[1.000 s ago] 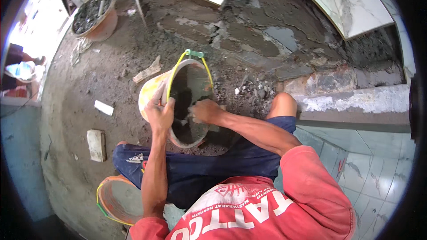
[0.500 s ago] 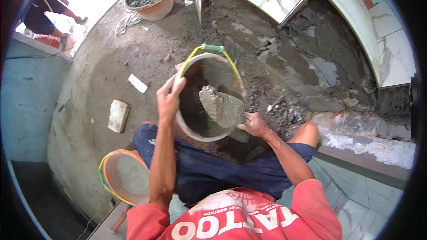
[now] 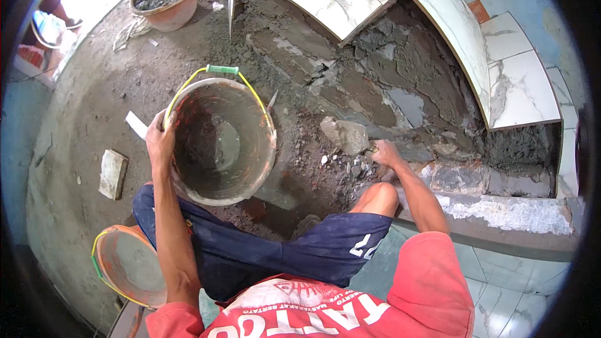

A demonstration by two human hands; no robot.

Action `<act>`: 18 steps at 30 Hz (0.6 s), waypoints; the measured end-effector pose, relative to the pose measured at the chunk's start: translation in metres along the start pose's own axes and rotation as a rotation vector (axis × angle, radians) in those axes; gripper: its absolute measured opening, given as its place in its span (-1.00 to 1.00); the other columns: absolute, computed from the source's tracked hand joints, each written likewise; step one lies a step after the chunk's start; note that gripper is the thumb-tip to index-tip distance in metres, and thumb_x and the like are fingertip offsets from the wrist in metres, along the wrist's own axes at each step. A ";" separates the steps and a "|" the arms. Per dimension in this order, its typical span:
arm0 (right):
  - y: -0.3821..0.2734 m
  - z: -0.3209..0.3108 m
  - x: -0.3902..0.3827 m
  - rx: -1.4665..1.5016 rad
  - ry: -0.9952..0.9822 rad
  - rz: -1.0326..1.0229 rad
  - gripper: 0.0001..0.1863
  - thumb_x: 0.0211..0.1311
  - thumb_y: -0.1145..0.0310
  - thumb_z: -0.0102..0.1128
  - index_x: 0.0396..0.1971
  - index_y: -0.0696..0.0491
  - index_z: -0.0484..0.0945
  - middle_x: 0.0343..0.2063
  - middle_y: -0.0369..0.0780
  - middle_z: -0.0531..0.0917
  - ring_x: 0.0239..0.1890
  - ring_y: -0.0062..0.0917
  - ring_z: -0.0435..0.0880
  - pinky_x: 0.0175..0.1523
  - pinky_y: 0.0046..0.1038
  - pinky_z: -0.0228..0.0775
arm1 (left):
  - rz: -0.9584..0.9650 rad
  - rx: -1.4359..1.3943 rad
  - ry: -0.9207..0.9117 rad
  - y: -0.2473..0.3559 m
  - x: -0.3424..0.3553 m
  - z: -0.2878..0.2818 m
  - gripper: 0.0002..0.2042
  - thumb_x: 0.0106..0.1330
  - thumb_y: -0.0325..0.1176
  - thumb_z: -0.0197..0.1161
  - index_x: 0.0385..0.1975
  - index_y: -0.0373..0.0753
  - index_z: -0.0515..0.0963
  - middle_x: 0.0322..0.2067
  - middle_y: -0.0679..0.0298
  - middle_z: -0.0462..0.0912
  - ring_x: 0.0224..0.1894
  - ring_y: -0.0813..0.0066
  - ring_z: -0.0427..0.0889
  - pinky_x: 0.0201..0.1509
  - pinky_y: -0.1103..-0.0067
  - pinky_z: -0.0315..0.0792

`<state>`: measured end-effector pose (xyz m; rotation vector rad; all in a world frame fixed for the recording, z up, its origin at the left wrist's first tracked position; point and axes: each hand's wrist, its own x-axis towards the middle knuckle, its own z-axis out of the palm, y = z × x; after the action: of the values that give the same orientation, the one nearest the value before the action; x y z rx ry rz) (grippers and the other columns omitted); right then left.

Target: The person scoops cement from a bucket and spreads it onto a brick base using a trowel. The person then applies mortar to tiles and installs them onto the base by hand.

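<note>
My left hand (image 3: 160,144) grips the rim of a bucket (image 3: 263,172), fingers hooked over its left side. The bucket is tilted so its inside faces me; wet grey residue coats the wall and bottom, and its yellow handle with a green grip stands up at the far side. My right hand (image 3: 386,153), out to the right, is closed round the handle of a trowel (image 3: 345,136). The trowel's grey, cement-smeared blade points left, over rubble beside the rough mortar surface (image 3: 407,81). Whether it touches that surface, I cannot tell.
A tub of dark mortar (image 3: 172,20) stands at the far left. An orange bucket (image 3: 103,256) is beside my left leg. A tile piece (image 3: 113,174) and a white strip (image 3: 136,126) lie on the floor. White marbled tiles (image 3: 523,87) edge the mortar at right.
The trowel has left the bucket and swung right in my right hand; the lump of mortar on its blade no longer shows. The bucket sits further left in view, and the view has shifted right.
</note>
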<state>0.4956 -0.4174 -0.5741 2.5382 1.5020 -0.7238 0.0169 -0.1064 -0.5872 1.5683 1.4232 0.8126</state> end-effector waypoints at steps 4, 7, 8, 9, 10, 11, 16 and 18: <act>0.009 0.011 0.003 -0.035 -0.048 0.082 -0.52 -0.23 0.05 0.19 -0.44 0.20 0.55 -0.47 0.11 0.56 -0.36 -0.08 0.56 -0.23 -0.23 0.37 | -0.051 0.133 0.060 0.011 -0.009 -0.004 -0.69 0.21 -0.22 0.13 -0.15 -0.28 0.50 -0.40 0.25 0.60 -0.33 0.58 0.48 -0.17 0.62 0.33; 0.014 0.043 -0.003 0.156 -0.094 0.223 -0.52 -0.23 0.07 0.23 -0.43 0.23 0.56 -0.43 0.08 0.59 -0.32 -0.12 0.58 -0.19 -0.24 0.37 | -0.064 0.113 0.045 0.019 -0.008 -0.006 -0.68 0.21 -0.20 0.13 -0.15 -0.28 0.50 -0.39 0.25 0.60 -0.33 0.57 0.49 -0.16 0.62 0.34; 0.010 0.058 -0.009 0.238 0.028 0.256 -0.52 -0.21 0.08 0.23 -0.42 0.24 0.55 -0.41 0.06 0.59 -0.31 -0.13 0.58 -0.18 -0.25 0.37 | -0.030 0.109 0.046 0.018 -0.008 -0.007 -0.68 0.20 -0.19 0.14 -0.15 -0.26 0.50 -0.40 0.25 0.60 -0.34 0.57 0.49 -0.17 0.61 0.34; 0.008 0.067 -0.012 0.319 0.150 0.290 -0.52 -0.18 0.09 0.23 -0.41 0.25 0.55 -0.38 0.05 0.60 -0.30 -0.14 0.59 -0.18 -0.26 0.37 | -0.033 0.111 0.043 0.019 -0.010 -0.007 -0.68 0.20 -0.19 0.14 -0.15 -0.26 0.50 -0.40 0.25 0.60 -0.34 0.57 0.49 -0.17 0.61 0.34; 0.008 0.070 -0.012 0.322 0.071 0.334 -0.58 -0.16 0.12 0.24 -0.44 0.21 0.55 -0.41 -0.06 0.62 -0.39 -0.28 0.60 -0.32 -0.31 0.39 | -0.040 0.137 0.060 0.020 -0.012 -0.008 -0.68 0.20 -0.18 0.14 -0.14 -0.26 0.50 -0.40 0.24 0.60 -0.34 0.57 0.49 -0.17 0.61 0.34; 0.012 0.070 -0.008 0.324 0.068 0.338 -0.58 -0.16 0.12 0.24 -0.44 0.21 0.55 -0.41 -0.06 0.62 -0.39 -0.28 0.60 -0.32 -0.31 0.39 | -0.046 0.163 0.076 0.019 -0.012 -0.008 -0.68 0.20 -0.18 0.14 -0.14 -0.25 0.50 -0.40 0.23 0.60 -0.34 0.57 0.49 -0.17 0.60 0.34; 0.034 0.049 0.008 0.916 -0.102 0.394 -0.81 -0.10 0.38 0.17 -0.67 0.20 0.47 -0.77 -0.26 0.46 -0.78 -0.60 0.39 -0.71 -0.51 0.21 | -0.073 0.175 0.066 0.003 -0.005 -0.005 -0.67 0.20 -0.15 0.13 -0.13 -0.23 0.50 -0.34 0.18 0.61 -0.29 0.50 0.53 -0.14 0.57 0.35; 0.018 0.031 0.005 0.854 -0.110 0.421 -0.82 -0.10 0.40 0.17 -0.71 0.19 0.46 -0.80 -0.28 0.44 -0.81 -0.64 0.36 -0.73 -0.53 0.17 | -0.047 0.223 0.071 0.018 -0.008 -0.005 -0.66 0.20 -0.14 0.12 -0.13 -0.22 0.50 -0.33 0.14 0.61 -0.27 0.43 0.56 -0.13 0.55 0.36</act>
<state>0.5019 -0.4323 -0.6057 3.1277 0.6203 -1.6478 0.0186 -0.1137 -0.5685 1.6786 1.6430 0.7071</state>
